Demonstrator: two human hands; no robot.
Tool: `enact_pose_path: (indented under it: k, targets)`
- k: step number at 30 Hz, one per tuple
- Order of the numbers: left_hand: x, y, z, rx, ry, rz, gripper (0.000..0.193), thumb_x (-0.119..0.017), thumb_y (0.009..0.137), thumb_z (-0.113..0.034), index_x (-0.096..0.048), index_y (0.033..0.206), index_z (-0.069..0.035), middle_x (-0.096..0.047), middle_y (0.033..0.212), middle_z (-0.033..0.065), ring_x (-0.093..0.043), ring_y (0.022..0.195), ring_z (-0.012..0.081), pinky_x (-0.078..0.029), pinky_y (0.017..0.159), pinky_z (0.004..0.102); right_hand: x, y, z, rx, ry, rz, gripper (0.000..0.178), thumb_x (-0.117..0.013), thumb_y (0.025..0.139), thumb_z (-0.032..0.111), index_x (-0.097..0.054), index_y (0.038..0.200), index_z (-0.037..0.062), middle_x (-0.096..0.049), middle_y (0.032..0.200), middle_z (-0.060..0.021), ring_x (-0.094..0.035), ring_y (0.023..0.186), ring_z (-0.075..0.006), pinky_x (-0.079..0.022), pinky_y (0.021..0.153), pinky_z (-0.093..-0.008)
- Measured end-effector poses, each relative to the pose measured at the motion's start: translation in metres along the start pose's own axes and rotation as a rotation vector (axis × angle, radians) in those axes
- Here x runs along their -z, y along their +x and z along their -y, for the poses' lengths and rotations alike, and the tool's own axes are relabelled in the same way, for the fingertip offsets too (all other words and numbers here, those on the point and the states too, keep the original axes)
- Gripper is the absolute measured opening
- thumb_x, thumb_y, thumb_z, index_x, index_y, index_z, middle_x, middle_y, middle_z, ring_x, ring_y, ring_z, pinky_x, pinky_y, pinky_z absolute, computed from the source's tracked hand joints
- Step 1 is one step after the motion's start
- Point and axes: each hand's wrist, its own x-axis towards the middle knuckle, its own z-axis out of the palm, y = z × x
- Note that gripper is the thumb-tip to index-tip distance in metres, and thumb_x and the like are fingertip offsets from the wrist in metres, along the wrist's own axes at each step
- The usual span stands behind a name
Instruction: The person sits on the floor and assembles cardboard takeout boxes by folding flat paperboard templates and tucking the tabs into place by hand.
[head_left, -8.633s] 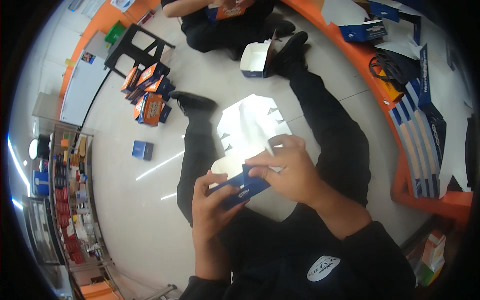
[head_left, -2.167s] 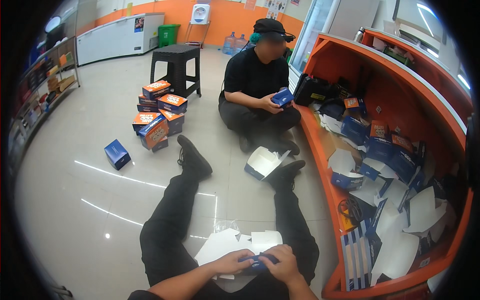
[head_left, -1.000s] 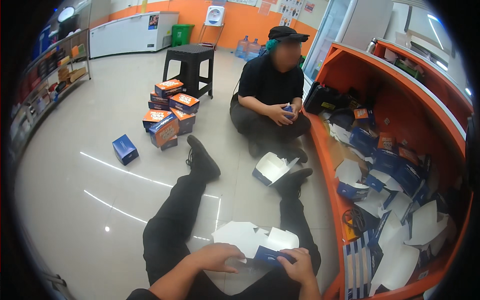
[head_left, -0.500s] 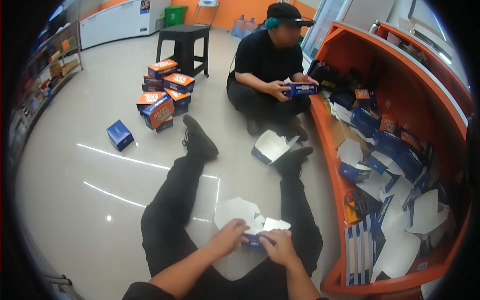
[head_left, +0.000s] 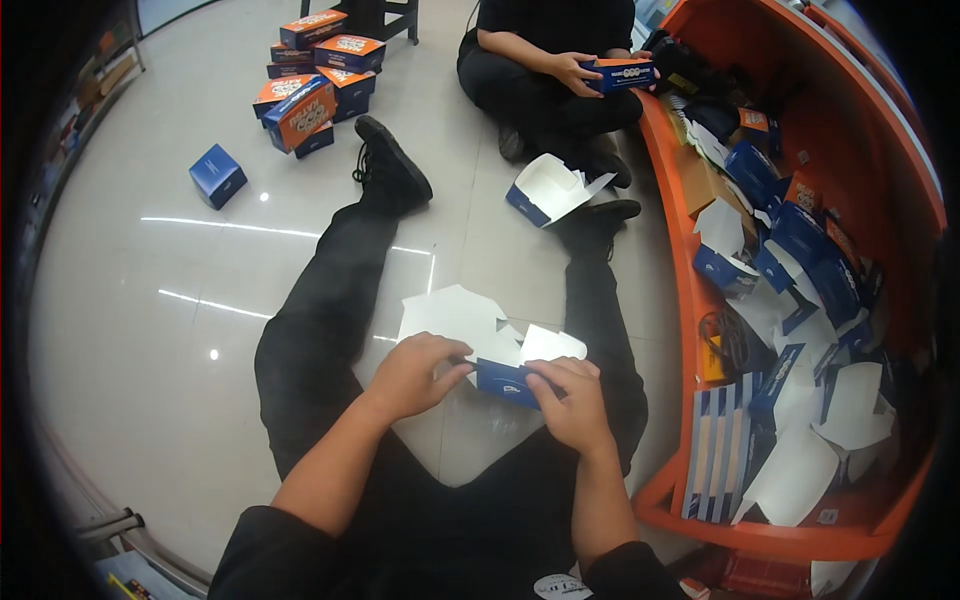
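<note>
Between my legs I hold a part-folded takeaway food box (head_left: 508,384), blue outside and white inside. Its wide white lid flap (head_left: 447,318) spreads away from me, and a smaller white flap (head_left: 553,345) stands at the right. My left hand (head_left: 412,376) pinches the box's left corner between thumb and fingers. At the right end my right hand (head_left: 573,398) grips the front wall, thumb on the blue face and fingers behind it. Past my right foot, an open blue-and-white box (head_left: 550,190) lies on the floor.
A pile of closed orange-and-blue boxes (head_left: 300,110) stands far left, with a single blue box (head_left: 217,177) nearer. A co-worker's hands (head_left: 583,76) hold another box. On the right, an orange shelf unit (head_left: 662,300) holds jumbled boxes and flat card blanks (head_left: 716,450).
My view has tilted down, bringing my hands and the box higher in the picture. The box's blue front now shows more fully, and my left hand has shifted to its left corner.
</note>
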Motion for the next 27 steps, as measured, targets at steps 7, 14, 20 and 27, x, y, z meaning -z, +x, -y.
enact_pose_path:
  k: [7, 14, 20, 27]
  targets:
    - [-0.013, -0.005, 0.002, -0.02, 0.031, -0.126, 0.027, -0.084, 0.074, -0.017, -0.073, 0.097, -0.007, -0.074, 0.094, 0.0084, -0.069, 0.086, 0.0279, -0.055, 0.076, 0.0376, -0.014, 0.006, 0.014, 0.088, -0.041, 0.097, 0.016, -0.068, 0.089, 0.015, -0.074, 0.104, 0.0106, -0.067, 0.085, -0.0035, -0.061, 0.088, -0.021, -0.03, 0.096, -0.0382]
    - [-0.015, -0.005, 0.006, -0.028, 0.036, -0.138, 0.024, -0.079, 0.074, -0.014, -0.072, 0.096, -0.007, -0.072, 0.081, 0.0074, -0.067, 0.078, 0.0298, -0.053, 0.072, 0.0398, -0.019, 0.012, 0.013, 0.167, -0.076, 0.127, 0.015, -0.066, 0.09, 0.014, -0.073, 0.103, 0.0101, -0.065, 0.085, -0.0034, -0.059, 0.09, -0.0209, -0.029, 0.098, -0.0389]
    - [-0.019, -0.004, 0.001, -0.12, 0.102, -0.057, 0.015, -0.073, 0.08, -0.016, -0.071, 0.092, -0.009, -0.07, 0.075, 0.005, -0.067, 0.073, 0.0288, -0.052, 0.069, 0.0394, -0.022, 0.014, 0.011, 0.204, -0.088, 0.147, 0.015, -0.066, 0.089, 0.013, -0.072, 0.102, 0.0113, -0.064, 0.087, -0.0034, -0.059, 0.089, -0.0224, -0.031, 0.096, -0.0401]
    - [-0.025, -0.007, -0.021, -0.038, 0.008, -0.034, 0.037, -0.079, 0.073, -0.013, -0.066, 0.107, -0.008, -0.069, 0.092, 0.009, -0.067, 0.083, 0.0296, -0.053, 0.073, 0.0408, -0.026, 0.01, 0.011, 0.242, -0.126, 0.121, 0.02, -0.066, 0.089, 0.013, -0.069, 0.109, 0.0117, -0.065, 0.09, -0.0038, -0.06, 0.09, -0.0233, -0.032, 0.096, -0.041]
